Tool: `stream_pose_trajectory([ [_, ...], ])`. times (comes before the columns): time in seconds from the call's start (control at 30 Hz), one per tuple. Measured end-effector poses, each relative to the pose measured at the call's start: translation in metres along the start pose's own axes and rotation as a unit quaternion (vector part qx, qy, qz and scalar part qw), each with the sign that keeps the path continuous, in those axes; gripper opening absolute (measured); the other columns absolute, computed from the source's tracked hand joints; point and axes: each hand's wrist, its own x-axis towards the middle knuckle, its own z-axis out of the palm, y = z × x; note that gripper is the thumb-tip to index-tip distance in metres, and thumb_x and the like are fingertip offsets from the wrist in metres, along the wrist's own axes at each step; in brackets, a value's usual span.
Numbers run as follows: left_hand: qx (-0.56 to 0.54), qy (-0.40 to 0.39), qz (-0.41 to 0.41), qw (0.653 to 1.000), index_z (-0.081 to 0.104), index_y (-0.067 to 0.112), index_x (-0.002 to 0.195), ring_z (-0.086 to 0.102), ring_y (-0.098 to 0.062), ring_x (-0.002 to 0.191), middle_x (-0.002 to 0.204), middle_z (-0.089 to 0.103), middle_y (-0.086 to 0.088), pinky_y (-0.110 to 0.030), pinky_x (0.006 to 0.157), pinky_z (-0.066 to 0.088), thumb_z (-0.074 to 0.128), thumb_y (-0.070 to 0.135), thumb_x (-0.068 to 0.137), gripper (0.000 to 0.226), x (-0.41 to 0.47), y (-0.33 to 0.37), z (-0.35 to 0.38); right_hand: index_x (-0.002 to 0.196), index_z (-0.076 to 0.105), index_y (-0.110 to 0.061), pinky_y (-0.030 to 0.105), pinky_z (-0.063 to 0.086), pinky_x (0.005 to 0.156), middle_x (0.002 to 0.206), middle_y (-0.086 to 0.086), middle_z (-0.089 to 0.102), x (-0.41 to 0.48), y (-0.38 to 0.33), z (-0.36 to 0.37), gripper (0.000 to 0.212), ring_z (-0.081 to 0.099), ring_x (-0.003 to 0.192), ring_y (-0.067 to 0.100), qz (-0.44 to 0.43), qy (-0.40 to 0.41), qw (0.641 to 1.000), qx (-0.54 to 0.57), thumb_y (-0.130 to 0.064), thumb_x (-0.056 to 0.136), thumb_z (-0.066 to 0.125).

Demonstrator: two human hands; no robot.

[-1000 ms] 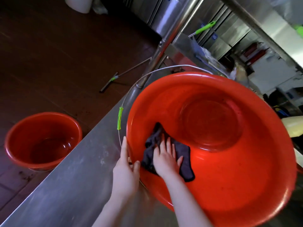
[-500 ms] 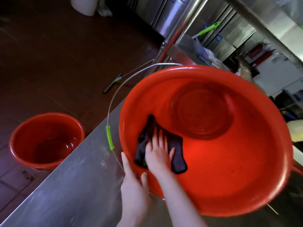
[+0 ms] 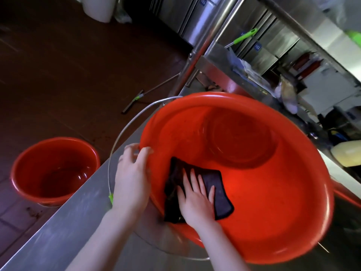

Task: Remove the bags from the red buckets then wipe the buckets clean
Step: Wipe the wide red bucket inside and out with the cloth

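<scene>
Your L hand [image 3: 131, 181]: fingers clamped on red bucket [image 3: 293, 212] rim. R hand [image 3: 197, 200]: fingers spread flat, pressing dark cloth [image 3: 218, 190] inside; bucket on tabletop [image 3: 58, 231].

Tilted bucket [image 3: 273, 192] on the desk [image 3: 58, 231], cloth [image 3: 220, 196] inside on its near wall under the right hand [image 3: 197, 200]. Left hand [image 3: 132, 182] on the bucket's left rim. Second bucket [image 3: 54, 169] on the floor [image 3: 68, 65] left of the desk, squeegee [image 3: 134, 100] on the floor behind.

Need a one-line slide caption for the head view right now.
Right hand presses a dark cloth inside the tilted red bucket while the left hand grips its rim.
</scene>
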Motion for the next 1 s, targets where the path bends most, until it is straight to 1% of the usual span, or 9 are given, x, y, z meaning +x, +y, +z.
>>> stream_pose_trajectory([
  [0.17,-0.022,-0.026,-0.013,0.999,0.056,0.022,0.109,0.056,-0.033,0.093,0.117,0.045,-0.007,-0.041,0.073,0.051,0.06,-0.008,0.07,0.049,-0.006,-0.003,0.017,0.152,0.004,-0.043,0.057,-0.003,0.117,0.162,-0.013,0.002,0.016,0.022,-0.008,0.055,0.002,0.149,0.011,0.088,-0.006,0.996,-0.023,-0.054,0.099,0.018],
  [0.27,-0.045,-0.034,-0.035,0.998,0.052,0.022,0.107,0.055,-0.032,0.093,0.113,0.042,-0.003,-0.043,0.074,0.051,0.064,-0.003,0.073,0.044,-0.016,-0.006,0.025,0.153,0.007,-0.038,0.059,-0.007,0.115,0.163,-0.006,0.004,0.058,0.033,-0.017,0.056,0.0,0.15,0.019,0.176,-0.021,0.984,-0.013,-0.052,0.1,0.017],
  [0.33,-0.053,-0.031,-0.047,0.997,0.051,0.027,0.11,0.056,-0.03,0.094,0.115,0.041,-0.001,-0.045,0.075,0.053,0.068,0.0,0.076,0.046,-0.023,-0.011,0.031,0.154,0.005,-0.034,0.061,-0.01,0.114,0.164,-0.001,0.001,0.085,0.035,-0.02,0.058,-0.003,0.15,0.025,0.204,-0.028,0.978,0.028,-0.051,0.1,0.016],
  [0.5,-0.1,-0.024,-0.034,0.994,0.052,0.032,0.117,0.056,-0.022,0.087,0.113,0.04,0.005,-0.037,0.074,0.052,0.072,0.001,0.075,0.055,-0.027,-0.024,0.036,0.155,0.003,-0.028,0.062,-0.016,0.111,0.163,0.002,-0.003,0.117,0.012,-0.022,0.059,-0.009,0.149,0.028,0.191,-0.02,0.974,0.116,-0.049,0.101,0.009],
  [0.63,-0.142,-0.05,-0.07,0.986,0.057,0.029,0.113,0.054,-0.006,0.082,0.107,0.042,0.007,-0.025,0.075,0.047,0.074,-0.001,0.074,0.052,-0.03,-0.029,0.036,0.154,0.004,-0.036,0.061,-0.002,0.116,0.163,-0.008,0.002,0.07,-0.013,-0.014,0.056,0.002,0.15,0.017,0.124,-0.008,0.989,0.081,-0.047,0.101,0.021],
  [0.73,-0.134,-0.054,-0.075,0.987,0.058,0.025,0.11,0.052,-0.015,0.084,0.104,0.043,0.004,-0.026,0.074,0.043,0.072,-0.004,0.072,0.05,-0.038,-0.023,0.038,0.153,0.001,-0.038,0.059,-0.001,0.116,0.163,-0.011,-0.003,0.013,-0.034,0.003,0.058,0.001,0.15,0.014,0.073,0.03,0.997,0.02,-0.049,0.1,0.022],
  [0.8,-0.121,-0.052,-0.089,0.987,0.058,0.022,0.109,0.049,-0.017,0.082,0.103,0.043,0.001,-0.028,0.072,0.044,0.07,-0.005,0.073,0.047,-0.043,-0.018,0.04,0.153,0.0,-0.038,0.058,-0.003,0.116,0.162,-0.012,-0.006,0.002,-0.038,0.007,0.058,-0.001,0.15,0.014,0.089,0.02,0.995,0.028,-0.05,0.1,0.021],
  [0.9,-0.131,-0.055,-0.108,0.984,0.058,0.021,0.106,0.054,-0.024,0.078,0.1,0.042,0.0,-0.037,0.07,0.05,0.066,-0.007,0.071,0.046,-0.049,-0.011,0.04,0.153,-0.001,-0.039,0.059,-0.002,0.117,0.163,-0.012,-0.003,0.015,-0.031,0.002,0.057,-0.001,0.15,0.013,0.116,0.015,0.992,0.046,-0.05,0.101,0.021],
  [1.0,-0.143,-0.062,-0.111,0.982,0.056,0.024,0.104,0.055,-0.02,0.074,0.097,0.04,0.002,-0.037,0.07,0.05,0.071,-0.003,0.07,0.046,-0.048,-0.013,0.04,0.153,0.002,-0.039,0.059,-0.003,0.116,0.163,-0.01,0.001,0.055,-0.013,-0.01,0.055,0.001,0.15,0.015,0.162,0.01,0.982,0.097,-0.049,0.101,0.021],
])
